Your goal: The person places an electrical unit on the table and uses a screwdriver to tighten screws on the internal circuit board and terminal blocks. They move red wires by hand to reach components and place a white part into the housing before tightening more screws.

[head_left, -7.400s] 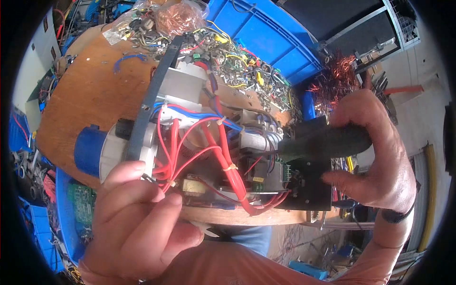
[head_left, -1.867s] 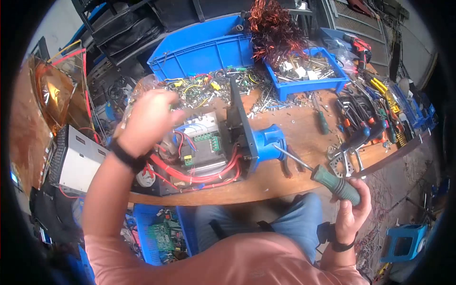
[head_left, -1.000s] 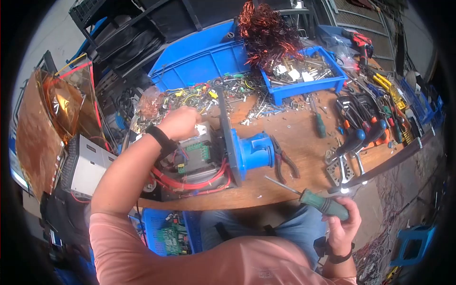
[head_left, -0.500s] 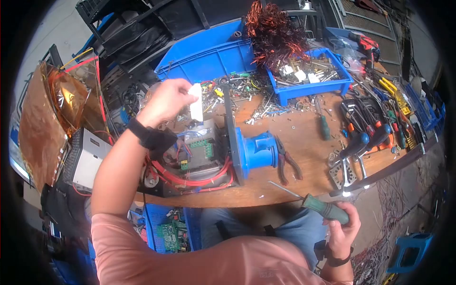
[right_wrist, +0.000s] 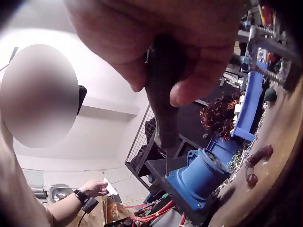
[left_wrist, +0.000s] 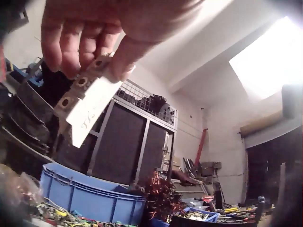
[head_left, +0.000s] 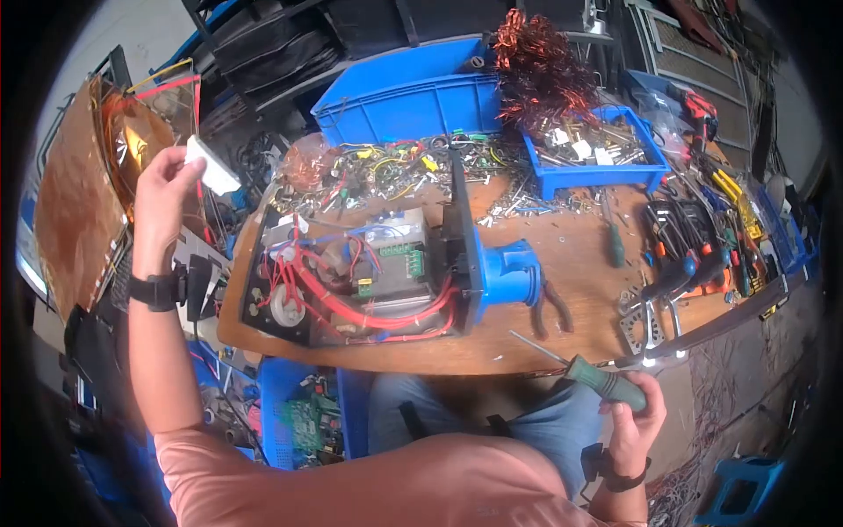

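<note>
My left hand is raised at the left, beyond the table's edge. It pinches a white block between thumb and fingers; the left wrist view shows a row of round screw holes along the block. In my right hand, low at the front right, I grip a green-handled screwdriver, its shaft pointing up and left. On the table lies an opened electrical unit with red cables, green terminal strips and a blue socket on its right end plate.
Red-handled pliers lie right of the socket. Behind are scattered metal scraps, a large blue bin and a blue tray of parts. Clamps and tools crowd the right side. A basket of circuit boards stands below the table's front edge.
Earlier both hands were at the unit, its socket pointing left; now it points right. My left hand has lifted the white block from the unit and carried it left. My right hand still holds the screwdriver.
</note>
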A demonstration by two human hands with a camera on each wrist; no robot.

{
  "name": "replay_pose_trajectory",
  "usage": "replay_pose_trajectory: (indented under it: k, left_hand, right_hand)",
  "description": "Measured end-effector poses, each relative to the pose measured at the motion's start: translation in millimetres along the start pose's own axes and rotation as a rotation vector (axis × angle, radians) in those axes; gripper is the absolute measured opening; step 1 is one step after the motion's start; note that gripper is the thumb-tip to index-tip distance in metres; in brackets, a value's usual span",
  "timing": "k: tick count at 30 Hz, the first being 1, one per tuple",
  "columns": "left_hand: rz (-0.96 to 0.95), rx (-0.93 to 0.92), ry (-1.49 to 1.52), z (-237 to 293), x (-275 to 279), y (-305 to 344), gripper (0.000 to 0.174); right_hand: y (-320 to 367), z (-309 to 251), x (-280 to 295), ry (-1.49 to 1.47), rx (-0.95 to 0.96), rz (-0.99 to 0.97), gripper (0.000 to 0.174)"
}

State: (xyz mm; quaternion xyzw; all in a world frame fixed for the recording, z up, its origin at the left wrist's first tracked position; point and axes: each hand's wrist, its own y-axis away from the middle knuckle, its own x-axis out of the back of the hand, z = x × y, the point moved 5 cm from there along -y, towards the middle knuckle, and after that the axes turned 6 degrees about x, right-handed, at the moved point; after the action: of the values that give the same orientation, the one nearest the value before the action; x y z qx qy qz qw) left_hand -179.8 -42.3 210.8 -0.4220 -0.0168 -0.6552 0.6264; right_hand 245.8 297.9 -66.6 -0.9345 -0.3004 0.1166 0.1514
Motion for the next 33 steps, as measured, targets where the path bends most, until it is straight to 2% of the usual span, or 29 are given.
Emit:
replay_pose_trajectory:
  k: [9,12,14,16,18,19,21,25,27,29,33]
  left_hand:
    - [0.082,0.212,0.012,-128.9,62.8,38.7,0.017]
    - [0.119,0.209,-0.021,-172.2,62.9,56.1,0.017]
    - [0.172,0.150,-0.307,-197.0,62.1,67.4,0.014]
    - [0.179,0.175,-0.358,-239.0,60.0,75.8,0.022]
    - [0.202,0.197,-0.491,-238.5,52.5,89.5,0.023]
    - [0.150,0.317,-0.470,-239.6,49.4,94.0,0.023]
    - [0.127,0.304,-0.583,-254.3,43.1,101.3,0.023]
    - [-0.006,0.236,-0.766,-283.9,20.6,108.6,0.020]
    - [-0.111,0.314,-0.807,-308.9,8.3,111.5,0.018]
    - [-0.203,0.394,-0.854,-308.9,-1.0,114.5,0.017]
    - [-0.197,0.362,-0.865,-293.8,-9.7,118.5,0.016]
  right_hand:
    - [-1.4,-22.1,-10.6,0.046,0.113,0.016,0.049]
    - [-0.4,-27.0,-12.7,0.082,0.146,0.012,0.046]
    - [-0.4,-31.5,-16.7,0.106,0.143,-0.002,0.042]
    - [-0.7,-28.8,-14.3,0.175,0.128,0.011,0.035]
    - [-1.7,-30.9,-17.6,0.242,0.117,0.019,0.037]
    - [-3.8,-28.1,-15.9,0.271,0.162,-0.012,0.043]
    - [-7.5,-28.4,-12.6,0.322,0.231,-0.059,0.053]
    - [-7.3,-36.5,-17.1,0.366,0.253,-0.010,0.054]
    - [-6.6,-41.0,-18.2,0.405,0.264,-0.005,0.055]
    - [-5.9,-45.7,-16.7,0.430,0.272,0.010,0.055]
    - [-9.9,-46.6,-6.8,0.453,0.282,-0.008,0.054]
